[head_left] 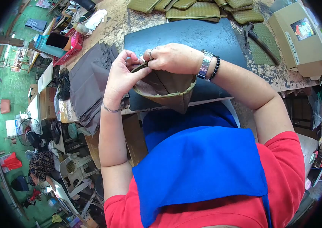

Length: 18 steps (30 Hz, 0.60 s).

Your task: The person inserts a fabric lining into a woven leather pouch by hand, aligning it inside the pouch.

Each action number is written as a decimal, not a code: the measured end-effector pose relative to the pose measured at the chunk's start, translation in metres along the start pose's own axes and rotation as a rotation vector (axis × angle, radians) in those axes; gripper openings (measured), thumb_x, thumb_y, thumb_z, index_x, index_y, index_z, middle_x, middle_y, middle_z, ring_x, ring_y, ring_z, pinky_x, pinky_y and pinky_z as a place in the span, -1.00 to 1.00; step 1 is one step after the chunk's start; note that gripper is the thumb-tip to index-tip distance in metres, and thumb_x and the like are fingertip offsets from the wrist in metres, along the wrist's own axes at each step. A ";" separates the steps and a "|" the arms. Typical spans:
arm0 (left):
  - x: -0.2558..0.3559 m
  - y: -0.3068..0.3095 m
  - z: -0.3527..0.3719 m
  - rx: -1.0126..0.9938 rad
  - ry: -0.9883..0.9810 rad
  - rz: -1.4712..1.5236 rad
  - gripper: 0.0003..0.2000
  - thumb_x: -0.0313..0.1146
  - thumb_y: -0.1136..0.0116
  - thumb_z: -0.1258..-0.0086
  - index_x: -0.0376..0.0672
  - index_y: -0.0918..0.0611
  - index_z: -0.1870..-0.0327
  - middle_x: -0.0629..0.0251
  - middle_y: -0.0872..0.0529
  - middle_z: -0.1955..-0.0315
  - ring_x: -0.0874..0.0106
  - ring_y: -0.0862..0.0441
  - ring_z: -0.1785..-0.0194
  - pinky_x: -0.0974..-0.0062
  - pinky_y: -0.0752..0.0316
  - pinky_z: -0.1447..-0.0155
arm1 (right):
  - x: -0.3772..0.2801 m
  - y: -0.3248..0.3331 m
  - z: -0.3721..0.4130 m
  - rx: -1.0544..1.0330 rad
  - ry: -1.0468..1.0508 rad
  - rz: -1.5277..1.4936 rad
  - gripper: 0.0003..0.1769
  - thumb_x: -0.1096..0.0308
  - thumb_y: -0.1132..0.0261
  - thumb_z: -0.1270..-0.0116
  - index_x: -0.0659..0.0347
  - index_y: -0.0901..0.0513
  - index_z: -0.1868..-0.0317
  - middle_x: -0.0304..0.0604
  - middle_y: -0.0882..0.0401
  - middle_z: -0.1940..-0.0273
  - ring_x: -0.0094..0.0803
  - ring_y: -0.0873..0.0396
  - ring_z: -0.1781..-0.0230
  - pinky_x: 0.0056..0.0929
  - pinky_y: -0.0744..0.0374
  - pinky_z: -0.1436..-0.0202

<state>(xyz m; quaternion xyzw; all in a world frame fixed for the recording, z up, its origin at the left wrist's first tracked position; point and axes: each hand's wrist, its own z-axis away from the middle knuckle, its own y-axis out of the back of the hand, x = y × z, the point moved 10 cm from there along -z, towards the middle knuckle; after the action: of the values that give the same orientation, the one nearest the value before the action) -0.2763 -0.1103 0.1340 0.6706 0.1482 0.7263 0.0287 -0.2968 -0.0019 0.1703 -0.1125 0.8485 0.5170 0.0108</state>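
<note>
**Olive pouch (164, 92) being held at one side of its rim**

Left hand (125, 72) is pinching the rim between thumb and fingers; right hand (168, 59) is gripping the same stretch, just beside it. Exact contact is hiding behind the fingers. Pouch is gaping upward over the near edge of the dark mat (191, 36), in front of the blue apron (202, 159).

Risks (judged): uneven pulling between the hands could be puckering the rim; a slackening pinch could be letting it slip. Grey sheets (88, 76) are lying near the left wrist, so its bracelet (111, 110) could be snagging them.
</note>
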 end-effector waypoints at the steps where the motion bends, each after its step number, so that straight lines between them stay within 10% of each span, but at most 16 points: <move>1: 0.002 -0.001 0.000 0.002 -0.022 -0.054 -0.66 -0.58 -0.41 -0.22 -0.12 -0.42 0.19 0.36 -0.67 0.25 0.58 -0.63 0.13 0.62 -0.55 0.02 | 0.000 -0.001 0.000 -0.015 -0.008 0.003 -0.85 0.37 -0.21 -0.26 0.20 -0.67 0.24 -0.13 -0.59 0.05 -0.19 -0.68 0.13 -0.27 -0.68 0.08; 18: 0.023 0.002 0.007 0.216 -0.102 -0.348 -0.67 -0.61 -0.27 -0.18 -0.18 -0.40 0.11 0.32 -0.65 0.30 0.59 -0.63 0.17 0.59 -0.53 0.08 | 0.067 -0.023 -0.004 0.109 -0.563 -0.964 -0.57 0.21 -0.44 -0.32 0.28 -0.56 -0.07 -0.17 -0.72 0.23 -0.52 -0.66 0.18 -0.48 -0.63 0.06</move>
<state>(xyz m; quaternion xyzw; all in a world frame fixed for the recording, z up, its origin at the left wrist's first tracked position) -0.2713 -0.1057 0.1574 0.6701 0.3370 0.6553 0.0890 -0.3565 -0.0276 0.1427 -0.3446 0.6910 0.4190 0.4777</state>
